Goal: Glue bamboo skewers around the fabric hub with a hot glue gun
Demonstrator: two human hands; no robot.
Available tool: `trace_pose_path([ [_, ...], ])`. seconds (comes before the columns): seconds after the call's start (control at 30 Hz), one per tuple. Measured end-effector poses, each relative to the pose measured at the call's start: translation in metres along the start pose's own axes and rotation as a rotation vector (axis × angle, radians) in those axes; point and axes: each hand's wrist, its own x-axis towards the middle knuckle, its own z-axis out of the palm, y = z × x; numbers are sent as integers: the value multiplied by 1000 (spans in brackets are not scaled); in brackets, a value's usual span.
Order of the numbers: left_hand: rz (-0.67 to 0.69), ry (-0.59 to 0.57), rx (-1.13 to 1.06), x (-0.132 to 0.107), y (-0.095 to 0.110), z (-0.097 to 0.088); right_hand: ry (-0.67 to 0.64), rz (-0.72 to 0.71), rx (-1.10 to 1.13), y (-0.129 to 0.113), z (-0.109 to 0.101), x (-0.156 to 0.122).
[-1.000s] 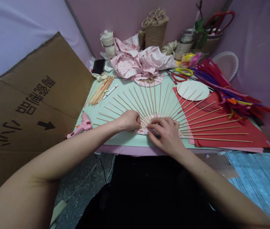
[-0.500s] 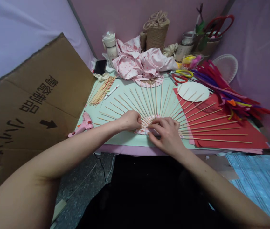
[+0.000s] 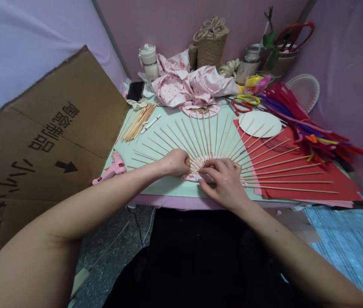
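Thin wooden sticks (image 3: 216,132) spread like a fan from a small base covered in pink patterned cloth (image 3: 195,176) near the table's front edge. At the base's left side is my left hand (image 3: 176,162), closed, its fingertips curled down among the stick ends; whatever they pinch is hidden. My right hand (image 3: 223,177) lies over the base's right part, fingers bent onto it and the thumb at its lower edge, gripping it. Both hands cover parts of the base.
Left are a pink glue gun (image 3: 113,167), loose sticks (image 3: 139,123), a white marker (image 3: 151,124) and a cardboard sheet (image 3: 69,124). Behind lie crumpled pink cloth (image 3: 184,85) and scissors (image 3: 242,104). Red paper (image 3: 312,179), a white oval (image 3: 260,124) and pipe cleaners (image 3: 296,115) are right.
The whole view has shifted very slightly. Both hands and the fan of sticks keep practically the same places.
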Motion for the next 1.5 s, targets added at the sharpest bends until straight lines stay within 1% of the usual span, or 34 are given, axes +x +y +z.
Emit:
trace_pose_path([
  [0.33, 32, 11, -3, 3, -4, 2, 2, -1, -2, -1, -1, 0],
  [0.63, 17, 28, 13, -1, 1, 2, -5, 3, -1, -1, -1, -1],
  [0.8, 7, 22, 7, 1, 0, 2, -10, 1, 3, -1, -1, -1],
  [1.03, 19, 55, -95, 3, -5, -7, -24, 1, 3, 0, -1, -1],
  [1.23, -51, 57, -62, 4, -2, -9, -36, 12, -7, 0, -3, 0],
  [1.5, -71, 23, 12, 4, 7, -10, -34, 14, -9, 1, -3, 0],
])
